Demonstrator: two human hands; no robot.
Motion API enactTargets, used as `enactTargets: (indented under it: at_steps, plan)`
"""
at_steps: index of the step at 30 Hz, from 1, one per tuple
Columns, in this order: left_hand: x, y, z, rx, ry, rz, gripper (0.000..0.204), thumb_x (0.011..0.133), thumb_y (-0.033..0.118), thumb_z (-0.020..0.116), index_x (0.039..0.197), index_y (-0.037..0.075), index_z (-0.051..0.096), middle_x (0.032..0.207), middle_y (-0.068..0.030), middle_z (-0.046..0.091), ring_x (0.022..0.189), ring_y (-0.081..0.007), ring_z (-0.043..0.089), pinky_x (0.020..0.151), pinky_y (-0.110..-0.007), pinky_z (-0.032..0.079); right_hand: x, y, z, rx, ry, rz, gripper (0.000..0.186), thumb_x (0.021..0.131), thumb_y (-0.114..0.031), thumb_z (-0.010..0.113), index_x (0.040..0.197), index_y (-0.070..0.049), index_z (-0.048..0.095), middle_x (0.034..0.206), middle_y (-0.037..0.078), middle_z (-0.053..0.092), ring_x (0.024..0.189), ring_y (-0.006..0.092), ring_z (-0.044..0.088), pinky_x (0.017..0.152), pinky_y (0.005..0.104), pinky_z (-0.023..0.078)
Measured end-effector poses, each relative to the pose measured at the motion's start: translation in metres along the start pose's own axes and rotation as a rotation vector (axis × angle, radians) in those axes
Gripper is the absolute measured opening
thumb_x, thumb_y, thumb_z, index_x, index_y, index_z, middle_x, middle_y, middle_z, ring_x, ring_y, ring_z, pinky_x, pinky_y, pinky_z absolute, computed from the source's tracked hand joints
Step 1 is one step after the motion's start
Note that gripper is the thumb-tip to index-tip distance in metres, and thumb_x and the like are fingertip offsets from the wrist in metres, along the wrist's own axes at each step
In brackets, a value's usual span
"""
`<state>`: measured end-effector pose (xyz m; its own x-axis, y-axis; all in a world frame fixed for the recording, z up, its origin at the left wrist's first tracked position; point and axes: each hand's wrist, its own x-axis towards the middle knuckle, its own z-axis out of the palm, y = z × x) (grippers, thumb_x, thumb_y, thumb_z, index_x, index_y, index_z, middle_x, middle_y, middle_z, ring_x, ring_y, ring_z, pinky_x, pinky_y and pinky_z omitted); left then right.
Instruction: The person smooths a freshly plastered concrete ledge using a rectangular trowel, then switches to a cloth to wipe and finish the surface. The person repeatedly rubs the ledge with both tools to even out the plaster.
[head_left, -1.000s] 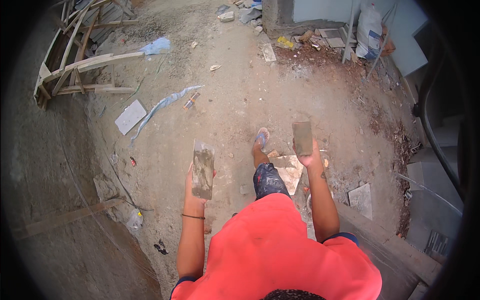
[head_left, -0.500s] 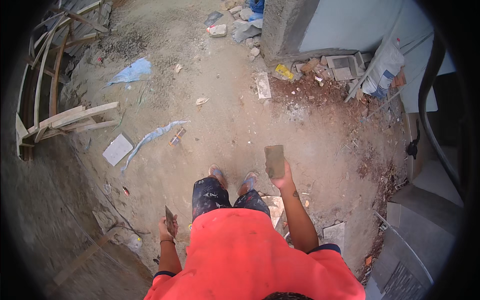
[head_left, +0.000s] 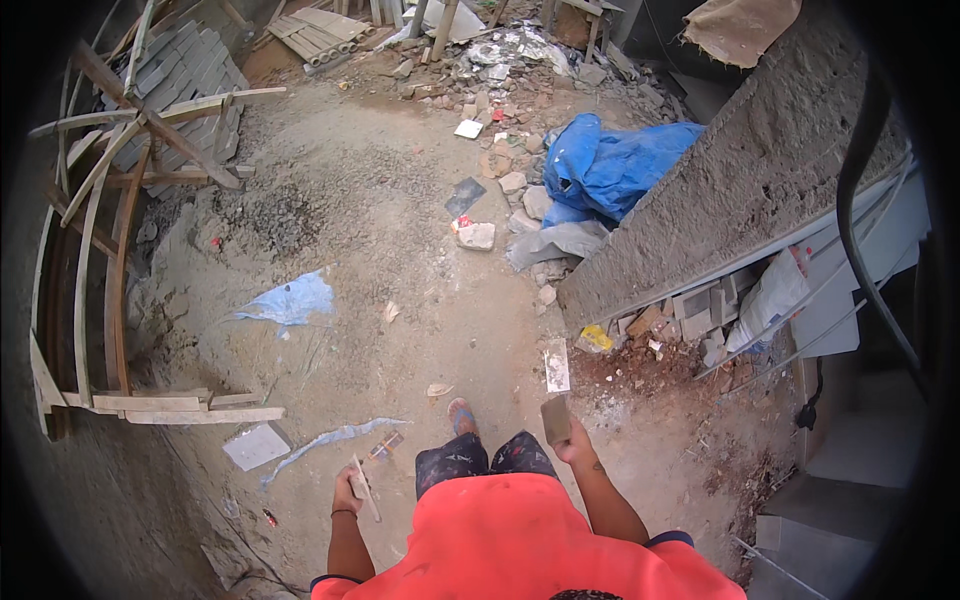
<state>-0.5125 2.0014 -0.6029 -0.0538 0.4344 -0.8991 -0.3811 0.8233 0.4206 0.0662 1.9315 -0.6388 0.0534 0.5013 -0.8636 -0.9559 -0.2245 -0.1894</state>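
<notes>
Gripping a thin, pale rectangular piece (head_left: 366, 488) in the left hand (head_left: 346, 494), fingers curled around its left side, nearly edge-on to the view and near the body. Pinching a grey-brown rectangular block (head_left: 555, 420) in the right hand (head_left: 575, 444), at its near right edge, broad side in view. Cannot tell where each fingertip presses, both being small in the view. Carrying both well apart, on either side of the dark, white-spotted shorts (head_left: 452, 466), above the dirt ground (head_left: 430, 340). Having, just beyond the left hand, a light blue strip (head_left: 335, 445) on the ground, and farther left a light grey slab (head_left: 256, 447). Showing, just beyond the right hand, a whitish flat tile (head_left: 556, 365), then a yellow wrapper (head_left: 596, 337) to its far right. Extending farther off to a blue tarpaulin (head_left: 620, 165) at far right and a timber frame (head_left: 92, 300) on the left.
</notes>
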Motion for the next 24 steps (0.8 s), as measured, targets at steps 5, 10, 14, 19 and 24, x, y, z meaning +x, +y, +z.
enactTargets:
  at_steps: [5, 10, 14, 19, 24]
  plan:
    - [0.072, 0.211, 0.294, 0.151, -0.732, -0.075, 0.063, 0.083, 0.028, 0.061, 0.137, -0.004, 0.056, 0.076, -0.0023, 0.055, 0.073, -0.0227, 0.063, 0.092, -0.050, 0.057, 0.027, -0.067, 0.185, 0.110, -0.382, -0.036, 0.027, 0.107, -0.029, 0.056, 0.124, -0.011, 0.066, 0.109, 0.004, 0.075, 0.096, 0.0203, 0.074, 0.082, 0.0359, 0.060]
    - [0.071, 0.317, 0.586, 0.328, -1.168, -0.152, 0.062, 0.085, 0.024, 0.062, 0.140, -0.004, 0.053, 0.135, -0.0209, 0.064, 0.133, -0.0382, 0.060, 0.109, -0.057, 0.050, 0.076, -0.156, 0.349, 0.143, -0.376, -0.105, 0.030, 0.106, -0.034, 0.056, 0.124, -0.013, 0.067, 0.111, 0.004, 0.074, 0.098, 0.0221, 0.071, 0.084, 0.0430, 0.057]
    - [0.074, 0.404, 0.729, 0.360, -1.167, -0.002, 0.068, 0.087, 0.026, 0.061, 0.145, -0.006, 0.046, 0.151, -0.0269, 0.052, 0.142, -0.0389, 0.051, 0.113, -0.059, 0.047, 0.131, -0.254, 0.461, 0.151, -0.481, -0.222, 0.031, 0.108, -0.033, 0.055, 0.129, -0.013, 0.066, 0.122, 0.004, 0.073, 0.107, 0.0197, 0.071, 0.089, 0.0365, 0.057]
    - [0.152, 0.527, 0.782, 0.044, -1.007, 0.047, 0.067, 0.092, 0.028, 0.055, 0.148, -0.005, 0.043, 0.153, -0.0277, 0.049, 0.143, -0.0396, 0.049, 0.118, -0.055, 0.043, 0.169, -0.371, 0.541, 0.204, -0.184, -0.263, 0.031, 0.109, -0.033, 0.054, 0.129, -0.012, 0.065, 0.123, 0.005, 0.073, 0.108, 0.0197, 0.071, 0.092, 0.0371, 0.057]
    - [0.263, 0.620, 0.748, -0.102, -0.576, 0.202, 0.059, 0.100, 0.038, 0.056, 0.140, -0.004, 0.050, 0.145, -0.0259, 0.056, 0.133, -0.0359, 0.059, 0.111, -0.048, 0.051, 0.185, -0.448, 0.568, 0.305, -0.023, -0.339, 0.030, 0.108, -0.033, 0.055, 0.127, -0.012, 0.067, 0.121, 0.004, 0.073, 0.107, 0.0220, 0.071, 0.095, 0.0392, 0.058]
